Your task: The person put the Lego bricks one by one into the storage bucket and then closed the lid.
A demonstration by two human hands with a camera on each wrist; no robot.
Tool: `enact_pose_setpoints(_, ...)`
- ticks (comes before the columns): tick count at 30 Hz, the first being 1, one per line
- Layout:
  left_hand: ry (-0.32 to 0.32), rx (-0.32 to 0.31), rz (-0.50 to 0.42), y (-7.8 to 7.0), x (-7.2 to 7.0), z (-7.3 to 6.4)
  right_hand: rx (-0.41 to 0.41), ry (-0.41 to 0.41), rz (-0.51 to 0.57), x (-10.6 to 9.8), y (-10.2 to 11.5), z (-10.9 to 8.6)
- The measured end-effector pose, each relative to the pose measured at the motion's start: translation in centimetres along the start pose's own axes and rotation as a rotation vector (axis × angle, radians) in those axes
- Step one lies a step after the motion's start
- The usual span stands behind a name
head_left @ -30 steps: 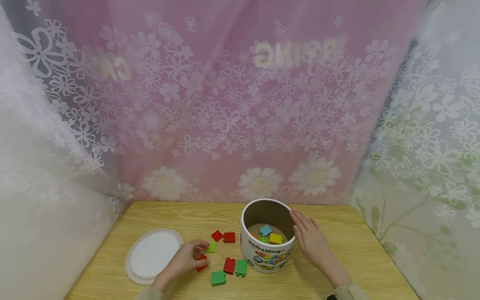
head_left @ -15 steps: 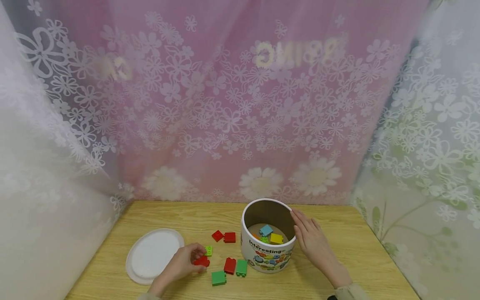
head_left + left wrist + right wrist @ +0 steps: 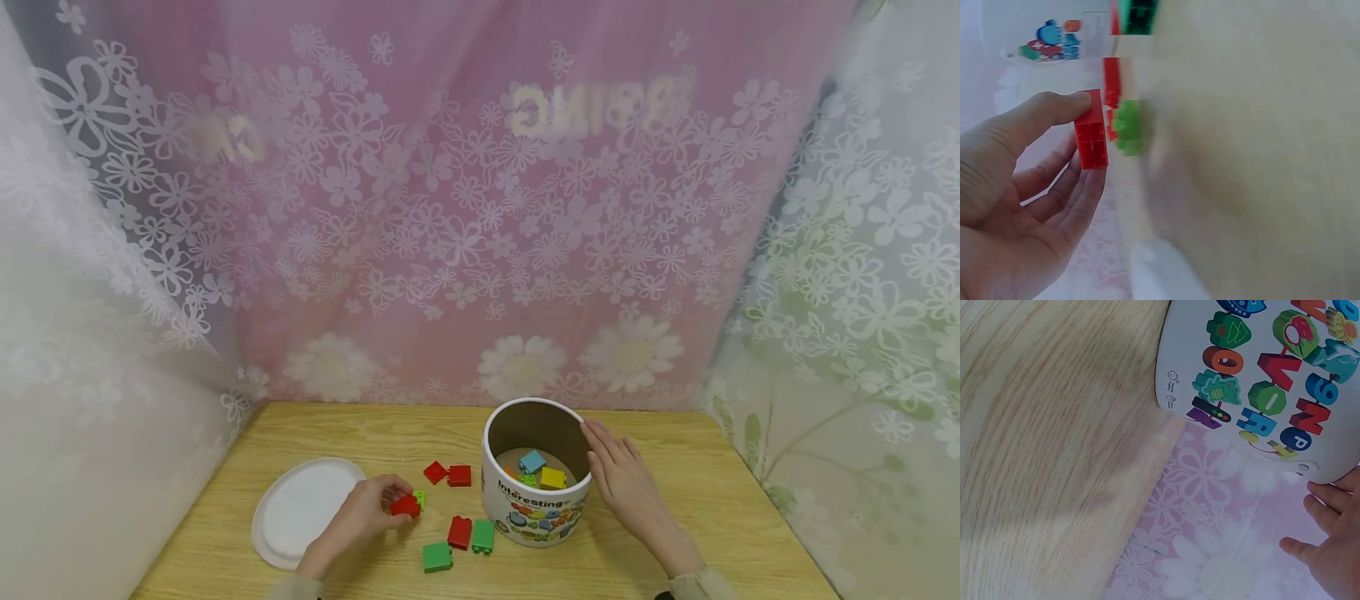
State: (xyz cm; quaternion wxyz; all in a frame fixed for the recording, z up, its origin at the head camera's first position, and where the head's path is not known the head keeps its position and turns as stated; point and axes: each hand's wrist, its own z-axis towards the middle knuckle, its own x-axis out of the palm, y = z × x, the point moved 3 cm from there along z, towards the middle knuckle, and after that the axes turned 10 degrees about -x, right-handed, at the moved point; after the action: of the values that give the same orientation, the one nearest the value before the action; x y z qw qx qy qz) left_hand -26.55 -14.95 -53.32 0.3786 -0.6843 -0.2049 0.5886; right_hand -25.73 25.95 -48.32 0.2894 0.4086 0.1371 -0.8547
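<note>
My left hand [image 3: 367,508] pinches a red toy brick [image 3: 1091,131] between thumb and fingers, held just above the table. In the head view a light green brick [image 3: 420,498] shows right behind it, partly hidden. My right hand [image 3: 622,479] rests with straight fingers against the right rim of a white round bucket [image 3: 531,517] printed with pictures. Inside the bucket lie a blue brick [image 3: 532,461], a yellow brick [image 3: 552,477] and a few green and orange ones, partly hidden by the wall.
Two red bricks, one of them a red block [image 3: 459,476], lie behind the left hand. Nearer the front are another red brick [image 3: 460,532] and two green bricks, one a green block [image 3: 437,557]. A white round lid [image 3: 307,512] lies at left on the wooden table [image 3: 637,575].
The left hand has taken hold of the red brick, lifted it and shifted it slightly forward. The right hand and the bucket have stayed in place.
</note>
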Motion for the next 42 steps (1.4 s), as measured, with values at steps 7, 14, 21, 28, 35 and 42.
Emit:
enact_pose_setpoints(7,0.003,0.001,-0.017,-2.1,-1.2,1.1,0.006,0.005,-0.011,0.1,-0.1,-0.1)
enact_pose_setpoints(14,-0.025,0.067,0.033,-4.1,-2.2,2.0,-0.001,0.005,-0.008,0.1,-0.1,-0.1)
enact_pose_setpoints(21,-0.057,0.119,0.063,-6.2,-2.9,3.1,0.004,0.018,-0.009,0.2,-0.1,-0.2)
enact_pose_setpoints(28,-0.056,0.129,0.051,-7.9,-3.1,4.3,0.008,0.018,-0.014,0.2,-0.2,-0.2)
enact_pose_setpoints(35,-0.066,0.128,0.055,-9.4,-3.1,5.1,-0.002,0.015,-0.009,0.1,-0.1,-0.1)
enact_pose_setpoints(42,-0.050,0.171,0.036,-11.6,-2.9,5.9,-0.001,0.008,-0.007,-0.1,0.0,0.0)
